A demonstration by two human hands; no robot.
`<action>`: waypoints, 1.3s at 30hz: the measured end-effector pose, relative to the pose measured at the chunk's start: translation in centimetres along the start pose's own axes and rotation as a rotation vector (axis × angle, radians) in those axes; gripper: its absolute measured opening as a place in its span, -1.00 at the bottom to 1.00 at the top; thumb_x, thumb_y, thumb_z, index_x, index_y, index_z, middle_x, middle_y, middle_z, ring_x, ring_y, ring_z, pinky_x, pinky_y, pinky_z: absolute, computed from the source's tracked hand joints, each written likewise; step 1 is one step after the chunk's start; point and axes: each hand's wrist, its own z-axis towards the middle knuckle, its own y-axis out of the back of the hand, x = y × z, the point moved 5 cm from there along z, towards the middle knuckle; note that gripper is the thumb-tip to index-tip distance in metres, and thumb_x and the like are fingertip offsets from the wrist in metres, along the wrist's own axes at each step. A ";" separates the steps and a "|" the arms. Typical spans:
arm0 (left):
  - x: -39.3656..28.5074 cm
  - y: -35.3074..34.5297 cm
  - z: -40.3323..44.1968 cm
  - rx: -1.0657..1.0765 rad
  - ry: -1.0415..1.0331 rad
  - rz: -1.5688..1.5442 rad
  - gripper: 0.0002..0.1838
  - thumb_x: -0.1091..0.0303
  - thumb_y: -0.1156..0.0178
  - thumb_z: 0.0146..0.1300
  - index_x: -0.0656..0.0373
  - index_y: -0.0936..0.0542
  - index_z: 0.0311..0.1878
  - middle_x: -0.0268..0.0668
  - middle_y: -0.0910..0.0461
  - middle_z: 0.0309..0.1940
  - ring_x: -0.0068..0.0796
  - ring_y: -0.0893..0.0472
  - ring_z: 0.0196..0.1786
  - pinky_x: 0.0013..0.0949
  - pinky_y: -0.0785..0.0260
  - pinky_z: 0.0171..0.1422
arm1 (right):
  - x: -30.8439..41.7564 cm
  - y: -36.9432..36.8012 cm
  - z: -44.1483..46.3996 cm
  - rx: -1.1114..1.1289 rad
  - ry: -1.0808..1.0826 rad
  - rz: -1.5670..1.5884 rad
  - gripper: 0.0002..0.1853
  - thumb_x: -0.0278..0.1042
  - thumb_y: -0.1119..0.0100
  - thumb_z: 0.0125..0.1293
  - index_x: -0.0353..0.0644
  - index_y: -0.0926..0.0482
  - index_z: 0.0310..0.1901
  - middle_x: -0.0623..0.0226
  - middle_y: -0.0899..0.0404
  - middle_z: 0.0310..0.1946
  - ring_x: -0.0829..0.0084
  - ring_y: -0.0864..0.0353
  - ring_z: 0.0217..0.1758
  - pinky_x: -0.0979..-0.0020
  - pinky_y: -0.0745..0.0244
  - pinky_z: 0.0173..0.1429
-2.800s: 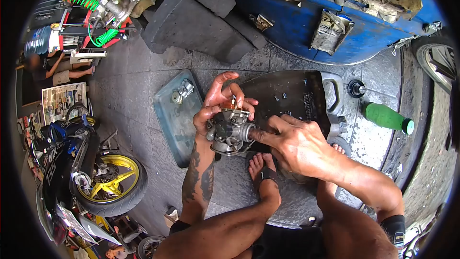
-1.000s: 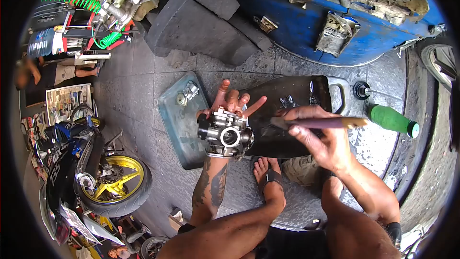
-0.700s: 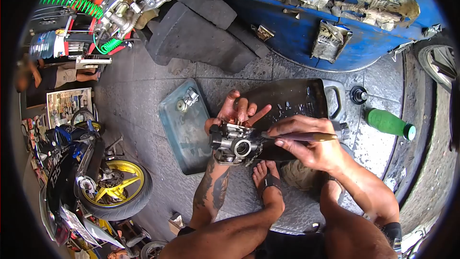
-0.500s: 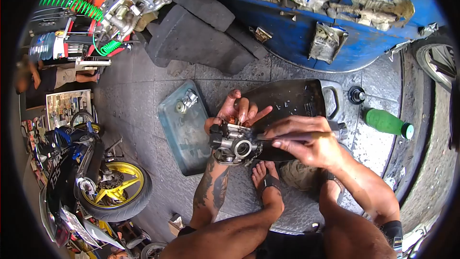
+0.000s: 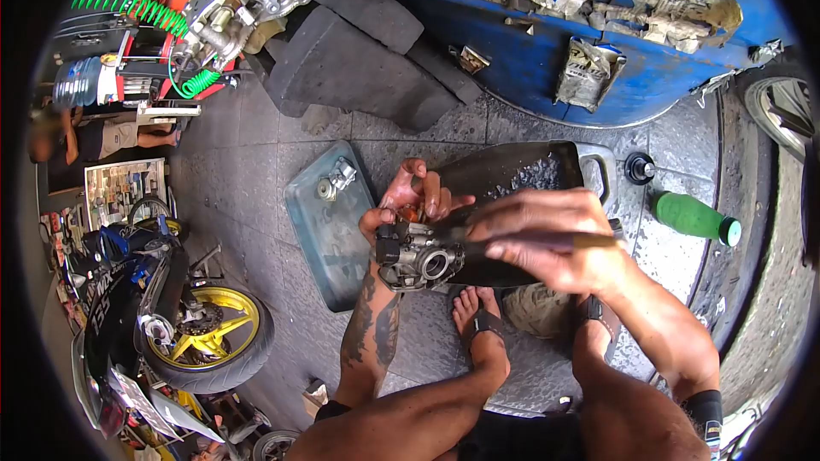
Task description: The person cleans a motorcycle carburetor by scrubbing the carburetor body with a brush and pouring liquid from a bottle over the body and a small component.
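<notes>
In my left hand (image 5: 413,196) is a metal throttle body (image 5: 418,258) with a round bore and a black plastic part on its side. My fingers close around its upper end. My right hand (image 5: 547,239), slightly blurred, grips a slim-handled brush (image 5: 589,241). Its head is by the right side of the throttle body, and I cannot tell whether it touches. Beneath both hands lies a dark pan (image 5: 478,162) with liquid that shows bright specks. Left of it, a blue-grey tray (image 5: 329,277) holds small metal parts (image 5: 338,180).
A green bottle (image 5: 688,215) lies at the right near a black round cap-like piece (image 5: 639,168). A blue drum (image 5: 632,94) and dark foam-like blocks (image 5: 367,68) stand ahead. A motorcycle with a yellow-rimmed wheel (image 5: 209,337) is at the left. Another person (image 5: 111,137) is farther back.
My right hand has shifted slightly to the right with the brush, whose handle end now shows. Bright ripples or specks have spread over the pan's liquid. The left hand keeps its hold.
</notes>
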 end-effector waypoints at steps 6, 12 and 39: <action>0.3 0.3 0.2 0.107 -0.018 -0.194 -0.31 0.13 -0.26 0.05 0.12 -0.34 0.28 -0.30 -0.46 -0.33 -0.37 -0.51 -0.20 0.18 0.07 0.62 | -3.7 -0.4 -1.5 0.001 -0.157 0.061 -0.83 -0.52 -0.30 0.24 -0.29 -0.71 -0.14 0.15 -0.73 -0.16 0.23 -0.76 -0.10 0.31 -0.65 0.00; 1.3 -0.4 0.5 0.078 0.003 -0.322 -0.33 0.13 -0.24 0.07 0.12 -0.38 0.28 -0.33 -0.42 -0.35 -0.37 -0.48 -0.19 0.17 0.06 0.64 | -1.8 -0.9 -1.0 -0.045 0.044 0.224 -0.83 -0.49 -0.36 0.21 -0.27 -0.72 -0.15 0.12 -0.73 -0.18 0.22 -0.75 -0.10 0.31 -0.65 -0.01; 3.6 -0.6 -0.6 -0.297 -0.262 -0.607 -0.76 0.42 -0.02 0.40 0.20 -0.51 0.07 -0.24 -0.40 -0.09 -0.25 -0.44 0.20 0.04 0.06 0.68 | -0.7 -1.6 -2.4 -0.400 0.111 0.010 -0.77 -0.55 -0.38 0.17 -0.30 -0.70 -0.11 0.11 -0.71 -0.11 0.25 -0.75 -0.06 0.34 -0.66 0.02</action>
